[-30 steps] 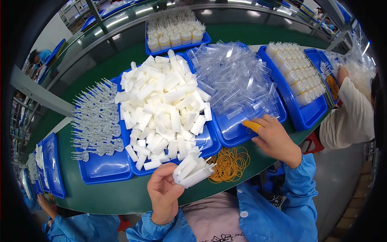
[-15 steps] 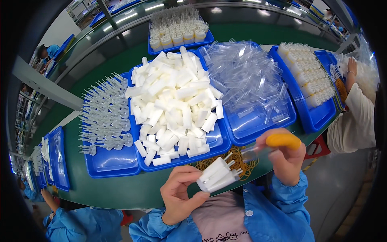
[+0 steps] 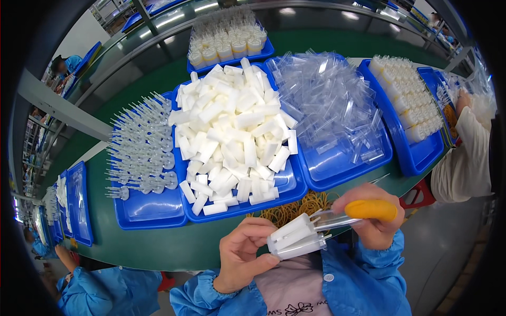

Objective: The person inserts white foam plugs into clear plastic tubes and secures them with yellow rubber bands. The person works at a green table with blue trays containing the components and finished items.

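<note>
Above my lap, my left hand (image 3: pixel 242 258) is closed round a cluster of white cylinders (image 3: pixel 292 236) with thin stems at the end toward my right hand. Part of the cluster has a clear plastic sleeve round it. A yellow finger cot (image 3: pixel 372 209) covers one finger of my right hand (image 3: pixel 380 226). That hand pinches a clear plastic tube (image 3: pixel 337 223), whose end meets the stem end of the cluster. Whether the tube has slid over a cylinder, I cannot tell. Just behind the cluster lies a heap of tan rubber bands (image 3: pixel 295 207).
Blue trays hold white cylinders (image 3: pixel 226 121), clear tubes (image 3: pixel 327 95) and stemmed translucent parts (image 3: pixel 139 147). Banded bundles fill a far tray (image 3: pixel 226 50) and a right-hand tray (image 3: pixel 406 97). Co-workers' sleeves show at lower left (image 3: pixel 110 289) and far right (image 3: pixel 461 158).
My right hand has brought the clear tube left to the cluster's stem end. My left hand and the cluster have shifted slightly right. The view has also shifted slightly.
</note>
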`<state>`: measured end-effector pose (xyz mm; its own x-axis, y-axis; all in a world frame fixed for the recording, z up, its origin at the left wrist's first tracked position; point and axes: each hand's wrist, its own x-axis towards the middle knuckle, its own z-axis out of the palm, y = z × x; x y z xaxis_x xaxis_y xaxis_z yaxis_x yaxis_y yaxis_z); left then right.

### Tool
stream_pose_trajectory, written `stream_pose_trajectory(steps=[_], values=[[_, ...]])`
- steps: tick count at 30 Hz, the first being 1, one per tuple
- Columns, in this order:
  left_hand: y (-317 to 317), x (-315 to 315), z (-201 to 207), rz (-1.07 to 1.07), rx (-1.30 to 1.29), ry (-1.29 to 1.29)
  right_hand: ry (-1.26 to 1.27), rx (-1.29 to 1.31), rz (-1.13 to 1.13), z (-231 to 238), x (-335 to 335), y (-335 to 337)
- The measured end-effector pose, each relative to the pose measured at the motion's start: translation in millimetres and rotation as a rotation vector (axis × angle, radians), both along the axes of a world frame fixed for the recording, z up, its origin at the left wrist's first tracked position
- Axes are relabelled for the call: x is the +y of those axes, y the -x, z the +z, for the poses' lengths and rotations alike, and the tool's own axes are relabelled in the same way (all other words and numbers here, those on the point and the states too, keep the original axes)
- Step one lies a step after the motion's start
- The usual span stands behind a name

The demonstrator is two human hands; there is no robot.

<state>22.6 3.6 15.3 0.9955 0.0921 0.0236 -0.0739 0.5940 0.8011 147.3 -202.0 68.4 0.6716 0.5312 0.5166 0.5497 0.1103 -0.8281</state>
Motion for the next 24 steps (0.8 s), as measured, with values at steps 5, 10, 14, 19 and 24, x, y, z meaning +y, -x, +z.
stream_pose_trajectory(steps=[5,10,14,19,24], values=[[0.7,-4.0,8.0,-0.022,0.053,-0.130,-0.008,0.040,0.093,0.2,4.4,-1.2],[-1.3,-2.0,15.6,-0.029,-0.083,-0.667,0.050,0.143,0.048,-10.7,-4.3,1.9],[-1.6,-6.4,17.0,0.052,-0.115,-0.798,-0.178,0.486,-0.008,-18.5,3.9,20.3],[-0.7,-2.7,16.8,0.081,-0.228,-1.015,-0.174,0.511,0.088,-22.2,2.2,18.6],[-3.2,-11.8,15.0,0.238,-0.089,-0.823,-0.077,0.372,0.078,-19.0,1.0,13.2]])
